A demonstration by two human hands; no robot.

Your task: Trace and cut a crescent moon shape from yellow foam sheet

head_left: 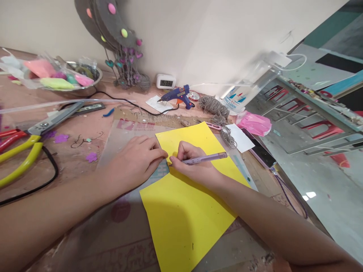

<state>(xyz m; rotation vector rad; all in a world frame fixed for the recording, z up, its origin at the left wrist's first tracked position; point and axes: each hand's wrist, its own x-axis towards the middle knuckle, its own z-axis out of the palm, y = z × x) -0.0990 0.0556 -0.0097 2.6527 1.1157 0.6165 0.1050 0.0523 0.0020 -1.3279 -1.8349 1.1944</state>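
A bright yellow sheet (181, 211) lies on the work surface, with a notch cut into its left edge. My right hand (195, 162) rests on the sheet, closed round a light purple pen (207, 158) whose tip is hidden by my fingers. Beside the notch, my left hand (138, 160) is closed, its index finger and thumb pressed together at the sheet's edge. Both hands' fingertips are close to each other. Under the sheet is a clear plastic-covered board (119, 234) with faded red print.
Large scissors (42, 126) with red and yellow handles lie at left, near purple flower cutouts (91, 156). Behind are a metal bowl (98, 75) of coloured packets, a blue glue gun (178, 96), grey yarn (214, 107) and a clear bottle (241, 94). A phone (259, 149) lies right.
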